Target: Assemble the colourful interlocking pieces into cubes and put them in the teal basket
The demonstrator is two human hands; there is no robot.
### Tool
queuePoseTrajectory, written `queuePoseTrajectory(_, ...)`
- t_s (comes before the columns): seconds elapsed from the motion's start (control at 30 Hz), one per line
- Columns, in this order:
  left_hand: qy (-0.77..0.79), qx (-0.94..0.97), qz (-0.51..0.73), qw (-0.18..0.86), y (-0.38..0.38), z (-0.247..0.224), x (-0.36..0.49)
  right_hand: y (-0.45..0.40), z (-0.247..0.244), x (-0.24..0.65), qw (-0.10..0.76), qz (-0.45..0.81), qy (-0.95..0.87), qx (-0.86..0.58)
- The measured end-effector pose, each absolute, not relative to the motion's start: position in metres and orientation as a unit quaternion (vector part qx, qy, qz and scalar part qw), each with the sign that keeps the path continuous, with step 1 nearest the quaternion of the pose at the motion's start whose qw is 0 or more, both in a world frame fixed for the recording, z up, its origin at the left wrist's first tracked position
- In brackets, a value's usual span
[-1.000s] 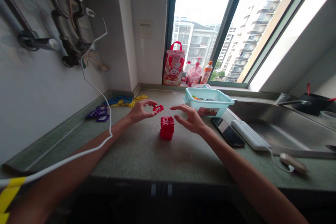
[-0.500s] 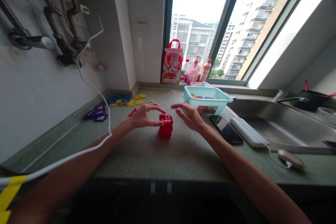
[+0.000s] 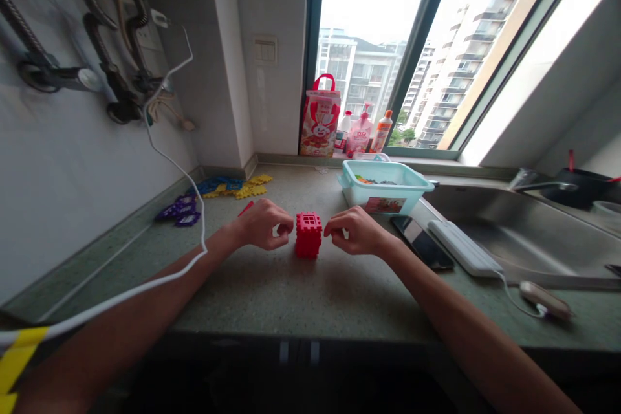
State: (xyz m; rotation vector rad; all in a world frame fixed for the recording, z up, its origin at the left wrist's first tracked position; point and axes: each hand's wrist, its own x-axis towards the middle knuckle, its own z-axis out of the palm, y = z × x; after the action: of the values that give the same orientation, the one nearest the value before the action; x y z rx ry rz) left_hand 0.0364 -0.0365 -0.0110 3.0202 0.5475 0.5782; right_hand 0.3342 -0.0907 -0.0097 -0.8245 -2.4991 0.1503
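A red box [image 3: 308,236] built of interlocking plastic pieces stands upright on the countertop, with a window-like grid on its top. My left hand [image 3: 266,225] is just left of it, fingers curled in and thumb close to the fingertips. To the right, my right hand [image 3: 356,230] is curled in much the same way. Only narrow gaps show between the box and either hand, and I see nothing held in them. Partly hidden behind my left hand lies another red piece [image 3: 246,207].
Purple pieces [image 3: 180,209], blue pieces [image 3: 218,184] and yellow pieces [image 3: 250,187] lie at back left. A light-blue bin [image 3: 347,191], a phone [image 3: 421,242] and a white power strip [image 3: 460,247] are on the right, beside the sink [image 3: 528,233]. A white cable [image 3: 204,233] crosses my left forearm.
My left hand has come off the red box, and its spread fingers have curled in. My right hand has lowered beside the box and curled too. The box stays standing.
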Motion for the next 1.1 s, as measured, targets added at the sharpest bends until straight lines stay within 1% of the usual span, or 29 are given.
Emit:
queuePoseTrajectory(0.3, 0.161, 0.968, 0.19, 0.04, -0.043, -0.011, 0.043, -0.098, -0.006, 0.326, 0.236, 0.044, -0.923, -0.3)
queuePoseTrajectory(0.6, 0.17, 0.965, 0.193, 0.056, -0.042, -0.008, 0.043, -0.096, -0.004, 0.328, 0.242, 0.06, -0.916, -0.314)
queuePoseTrajectory(0.7, 0.172, 0.967, 0.169, 0.08, -0.038, -0.013, 0.039, -0.092, -0.008, 0.331, 0.189, 0.099, -0.918, -0.333)
queuePoseTrajectory(0.77, 0.171, 0.969, 0.138, 0.116, -0.035, -0.019, 0.036, -0.089, -0.011, 0.332, 0.141, 0.136, -0.92, -0.34)
queuePoseTrajectory(0.83, 0.171, 0.966, 0.115, 0.156, -0.034, -0.025, 0.035, -0.087, -0.014, 0.332, 0.117, 0.16, -0.918, -0.343)
queuePoseTrajectory(0.93, 0.168, 0.961, 0.114, 0.188, -0.036, -0.03, 0.037, -0.088, -0.017, 0.33, 0.127, 0.163, -0.914, -0.348)
queuePoseTrajectory(1.1, 0.151, 0.961, 0.127, 0.192, -0.04, -0.03, 0.044, -0.09, -0.02, 0.325, 0.147, 0.137, -0.921, -0.332)
